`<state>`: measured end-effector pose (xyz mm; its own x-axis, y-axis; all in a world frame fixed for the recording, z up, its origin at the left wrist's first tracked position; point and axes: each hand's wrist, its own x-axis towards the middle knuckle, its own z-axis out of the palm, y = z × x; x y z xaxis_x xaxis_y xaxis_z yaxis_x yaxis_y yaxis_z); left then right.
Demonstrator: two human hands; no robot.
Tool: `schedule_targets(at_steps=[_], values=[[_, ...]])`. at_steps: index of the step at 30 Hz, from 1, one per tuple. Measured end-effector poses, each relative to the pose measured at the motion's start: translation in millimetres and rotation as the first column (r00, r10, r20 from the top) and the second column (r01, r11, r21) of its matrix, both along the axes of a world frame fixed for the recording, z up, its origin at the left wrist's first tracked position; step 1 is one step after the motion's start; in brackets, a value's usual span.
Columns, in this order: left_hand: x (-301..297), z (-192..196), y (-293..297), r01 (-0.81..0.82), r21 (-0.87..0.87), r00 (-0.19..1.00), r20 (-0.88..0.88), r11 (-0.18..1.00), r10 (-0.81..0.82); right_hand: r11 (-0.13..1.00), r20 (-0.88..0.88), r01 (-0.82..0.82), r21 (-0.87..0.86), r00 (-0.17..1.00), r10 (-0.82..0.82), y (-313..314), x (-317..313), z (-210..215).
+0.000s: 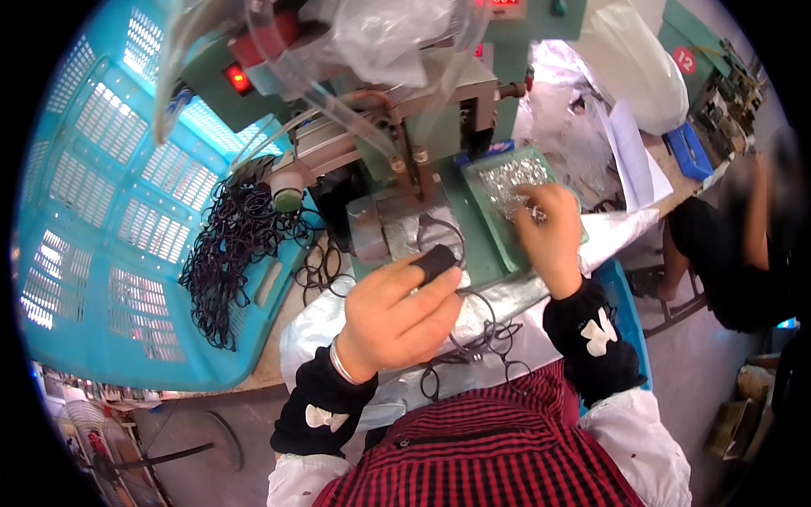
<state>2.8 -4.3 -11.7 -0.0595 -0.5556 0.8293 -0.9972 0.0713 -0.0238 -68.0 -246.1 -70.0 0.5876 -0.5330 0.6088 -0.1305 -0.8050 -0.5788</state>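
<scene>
My left hand [397, 317], a black sleeve on one finger, is closed on a dark eyeglass frame [457, 226]. One round rim of the frame sticks up past the fingertips, over the metal work plate [404, 230] of a green bench machine. My right hand [553, 232] is over a green tray [480, 190] of small shiny metal pieces [511, 179]. Its thumb and fingers are pinched together, and whatever is between them is too small to make out. More dark eyeglass frames [487, 338] lie on the silvery sheet in front of me.
A big blue basket [152, 342] stands at the left with a heap of dark frames [224, 245] by it. The machine's metal head [410, 173] and clear tubes hang above the plate. A white bag [638, 68] is at the back right; a person [718, 245] sits at the right.
</scene>
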Motion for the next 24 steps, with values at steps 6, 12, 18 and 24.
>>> schedule_targets(at_steps=[6, 12, 18, 24], values=[[-18.1, -3.0, 6.0, -0.021, 0.064, 0.987, -0.158, 0.998, 0.031, 0.874, -0.316, -0.151, -0.461, 0.949, -0.003, 16.6, 52.1, -17.1], [-66.9, -38.5, 81.2, -0.309, 0.171, 0.862, -0.365, 0.936, 0.351, 0.862, -0.289, -0.229, -0.452, 0.952, 0.101, 21.4, 55.1, -10.2], [-50.1, 3.9, 166.7, -0.795, -0.17, 0.557, -0.584, 0.582, 0.59, 0.948, 0.032, -0.234, 0.218, 0.972, 0.232, 7.9, 22.7, 0.3], [42.8, -1.2, 144.6, -0.528, 0.417, 0.836, 0.101, 0.739, 0.54, 0.837, 0.081, -0.259, 0.482, 0.964, 0.252, 6.0, 21.9, -7.5]])
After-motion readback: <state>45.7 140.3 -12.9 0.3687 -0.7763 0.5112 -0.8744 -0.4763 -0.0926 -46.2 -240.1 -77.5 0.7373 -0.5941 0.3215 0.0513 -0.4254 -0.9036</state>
